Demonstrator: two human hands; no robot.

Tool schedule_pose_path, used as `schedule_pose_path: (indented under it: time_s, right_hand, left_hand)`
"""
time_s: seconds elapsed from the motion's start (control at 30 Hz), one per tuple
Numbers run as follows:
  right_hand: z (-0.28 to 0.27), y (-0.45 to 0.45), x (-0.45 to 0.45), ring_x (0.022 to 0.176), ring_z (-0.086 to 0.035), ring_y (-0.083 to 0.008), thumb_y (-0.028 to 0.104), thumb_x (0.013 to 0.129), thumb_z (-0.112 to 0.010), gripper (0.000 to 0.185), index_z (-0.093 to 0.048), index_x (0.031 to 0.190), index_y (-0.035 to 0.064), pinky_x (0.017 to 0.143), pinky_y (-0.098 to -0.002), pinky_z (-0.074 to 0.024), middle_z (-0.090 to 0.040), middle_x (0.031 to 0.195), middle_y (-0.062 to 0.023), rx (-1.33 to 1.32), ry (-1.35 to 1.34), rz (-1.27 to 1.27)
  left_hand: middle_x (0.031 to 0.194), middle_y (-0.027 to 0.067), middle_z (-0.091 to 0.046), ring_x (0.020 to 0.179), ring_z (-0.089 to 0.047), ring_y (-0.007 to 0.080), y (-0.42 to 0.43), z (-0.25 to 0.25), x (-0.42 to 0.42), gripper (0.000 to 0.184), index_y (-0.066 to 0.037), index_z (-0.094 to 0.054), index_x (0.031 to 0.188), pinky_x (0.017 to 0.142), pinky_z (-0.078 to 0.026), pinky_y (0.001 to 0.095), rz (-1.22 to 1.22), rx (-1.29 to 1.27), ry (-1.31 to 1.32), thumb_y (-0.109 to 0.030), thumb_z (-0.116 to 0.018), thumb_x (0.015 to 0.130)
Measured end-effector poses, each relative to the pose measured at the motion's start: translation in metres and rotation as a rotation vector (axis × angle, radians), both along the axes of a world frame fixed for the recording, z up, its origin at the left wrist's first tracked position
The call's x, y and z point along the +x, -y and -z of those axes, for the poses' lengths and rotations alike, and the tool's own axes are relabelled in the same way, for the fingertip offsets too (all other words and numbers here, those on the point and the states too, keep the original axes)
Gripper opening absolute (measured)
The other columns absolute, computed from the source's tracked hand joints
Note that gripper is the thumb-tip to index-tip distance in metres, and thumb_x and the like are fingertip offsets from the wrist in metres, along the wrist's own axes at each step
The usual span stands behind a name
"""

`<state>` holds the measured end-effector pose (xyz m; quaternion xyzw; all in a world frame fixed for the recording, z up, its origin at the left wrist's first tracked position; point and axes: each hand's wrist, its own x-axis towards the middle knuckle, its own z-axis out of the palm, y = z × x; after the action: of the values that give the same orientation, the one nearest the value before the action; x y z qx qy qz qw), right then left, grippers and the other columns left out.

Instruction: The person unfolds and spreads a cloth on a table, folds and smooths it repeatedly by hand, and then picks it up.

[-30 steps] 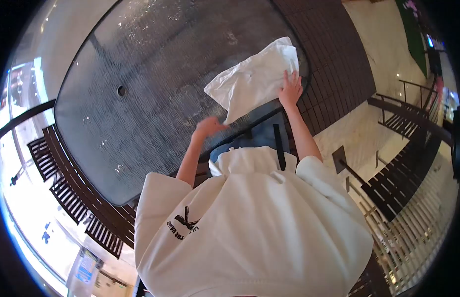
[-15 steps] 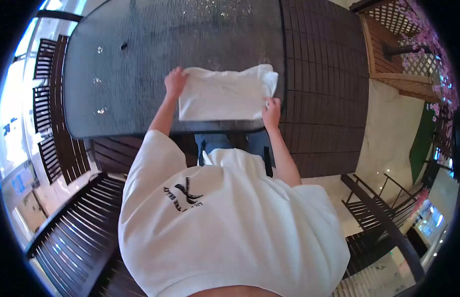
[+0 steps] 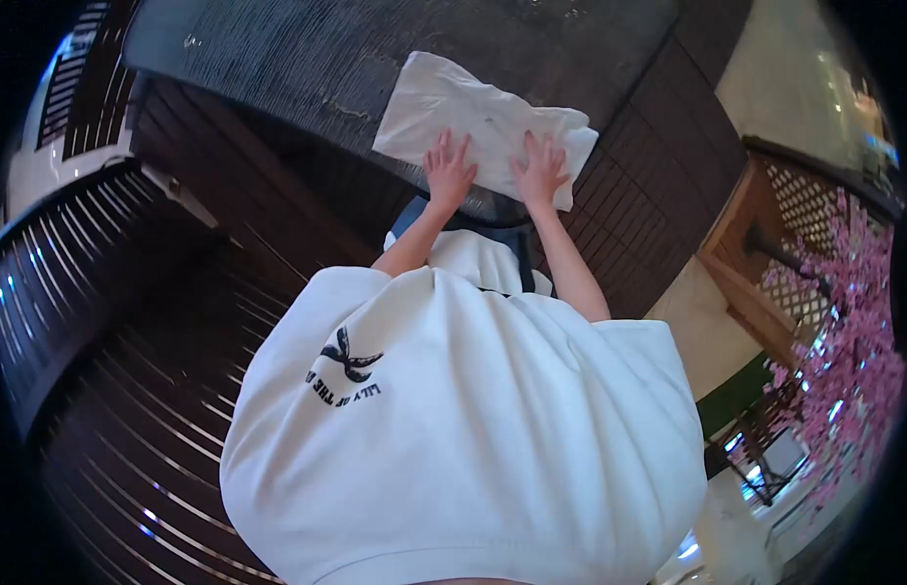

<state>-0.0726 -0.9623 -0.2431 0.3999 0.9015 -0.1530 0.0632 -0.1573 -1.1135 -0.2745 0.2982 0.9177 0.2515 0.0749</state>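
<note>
A folded white cloth [image 3: 478, 112], with a small dark mark near its middle, lies flat on the dark table [image 3: 307, 73] close to the near edge. My left hand [image 3: 449, 175] rests on the cloth's near side, fingers spread. Farther right, my right hand [image 3: 539, 174] also lies on it with its fingers apart. Neither hand grips the fabric. The cloth's right end looks a little rumpled, with layers showing at the corner. Whether it is a garment or a towel I cannot make out.
A slatted dark bench [image 3: 132, 390] stands at the left. Dark floor decking [image 3: 658, 156] runs along the table's right side. Farther right are a wooden planter box with lattice [image 3: 756, 249] and a pink blossom tree [image 3: 848, 341].
My hands have let go of the cloth's left and right edges and now lie spread on its near part, closer together. The view has turned, so table and cloth appear tilted.
</note>
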Motion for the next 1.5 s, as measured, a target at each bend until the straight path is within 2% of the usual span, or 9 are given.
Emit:
schedule_pose_path:
  time_s: [0.03,0.17,0.23,0.43,0.57,0.8,1.0,1.3,1.5]
  right_hand:
    - [0.006,0.003,-0.007,0.135,-0.008,-0.0477,0.056,0.079,-0.054,0.075,-0.021,0.143,0.0358,0.095,-0.0756,-0.0099,-0.006,0.153,-0.0058,-0.074,0.151,-0.018]
    - [0.021,0.005,-0.005,0.136,0.003,-0.0486,0.063,0.081,-0.046,0.079,-0.008,0.145,0.0378,0.096,-0.0749,-0.0062,0.003,0.154,-0.0053,-0.061,0.185,-0.023]
    - [0.035,0.003,-0.001,0.136,0.003,-0.0481,0.063,0.081,-0.046,0.079,-0.008,0.145,0.0370,0.096,-0.0748,-0.0055,0.003,0.154,-0.0061,-0.013,0.136,-0.084]
    - [0.045,-0.032,0.006,0.138,0.001,-0.0420,0.056,0.087,-0.043,0.073,-0.010,0.147,0.0297,0.097,-0.0732,-0.0026,0.000,0.154,-0.0081,0.031,-0.012,-0.300]
    - [0.042,-0.056,-0.011,0.138,0.001,-0.0411,0.053,0.090,-0.041,0.070,-0.012,0.147,0.0254,0.097,-0.0732,-0.0011,-0.001,0.154,-0.0069,-0.011,-0.013,-0.449]
    - [0.041,-0.053,-0.025,0.140,-0.001,-0.0354,0.046,0.092,-0.039,0.066,-0.011,0.147,0.0225,0.099,-0.0714,-0.0014,-0.004,0.154,-0.0050,0.051,-0.076,-0.490]
    - [0.026,-0.058,-0.027,0.140,-0.007,-0.0345,0.037,0.092,-0.043,0.064,-0.015,0.146,0.0181,0.101,-0.0700,-0.0045,-0.009,0.153,-0.0052,0.019,-0.002,-0.544]
    - [0.028,-0.061,-0.025,0.139,-0.014,-0.0281,0.030,0.090,-0.044,0.062,-0.021,0.144,0.0102,0.103,-0.0661,-0.0129,-0.014,0.152,-0.0067,0.024,-0.016,-0.603]
    - [0.009,-0.060,0.026,0.139,-0.014,-0.0276,0.030,0.089,-0.046,0.063,-0.024,0.143,0.0094,0.103,-0.0650,-0.0136,-0.015,0.152,-0.0073,-0.037,0.008,-0.694]
  left_hand:
    - [0.145,0.0111,-0.025,0.132,-0.026,0.0297,-0.005,-0.001,-0.003,0.070,-0.026,-0.039,0.137,0.103,-0.023,0.0533,-0.026,-0.043,0.072,-0.037,-0.068,0.074]
    - [0.147,0.0123,-0.020,0.136,-0.019,0.0314,-0.013,-0.001,-0.030,0.072,-0.027,-0.036,0.139,0.103,-0.019,0.0588,-0.174,-0.063,-0.015,-0.039,-0.067,0.075]
    - [0.150,0.0137,-0.011,0.138,-0.014,0.0318,-0.022,0.003,-0.051,0.075,-0.031,-0.030,0.142,0.100,-0.017,0.0641,-0.345,-0.226,0.055,-0.051,-0.062,0.077]
    - [0.153,0.0113,0.006,0.141,0.004,0.0317,-0.036,0.005,-0.069,0.077,-0.034,-0.020,0.145,0.101,-0.007,0.0675,-0.389,-0.319,0.193,-0.060,-0.052,0.080]
    - [0.153,0.0114,0.004,0.141,0.002,0.0306,-0.032,0.016,-0.072,0.074,-0.032,-0.021,0.145,0.102,0.001,0.0659,-0.377,-0.234,0.108,-0.061,-0.048,0.082]
    - [0.153,0.0121,0.001,0.141,0.000,0.0307,-0.032,0.027,-0.077,0.068,-0.032,-0.024,0.144,0.102,0.000,0.0653,-0.414,-0.270,-0.009,-0.059,-0.045,0.085]
    - [0.152,0.0115,-0.005,0.140,-0.005,0.0294,-0.034,0.019,-0.077,0.064,-0.033,-0.030,0.141,0.103,-0.005,0.0635,-0.445,-0.244,-0.011,-0.055,-0.050,0.085]
    - [0.145,0.0119,-0.024,0.134,-0.022,0.0299,-0.041,0.020,-0.058,0.059,-0.028,-0.037,0.138,0.094,-0.030,0.0510,-0.439,-0.197,-0.167,-0.041,-0.057,0.084]
    - [0.147,0.0099,-0.023,0.135,-0.023,0.0270,-0.042,-0.004,0.014,0.067,-0.025,-0.033,0.140,0.096,-0.030,0.0488,-0.553,-0.277,-0.055,-0.038,-0.061,0.080]
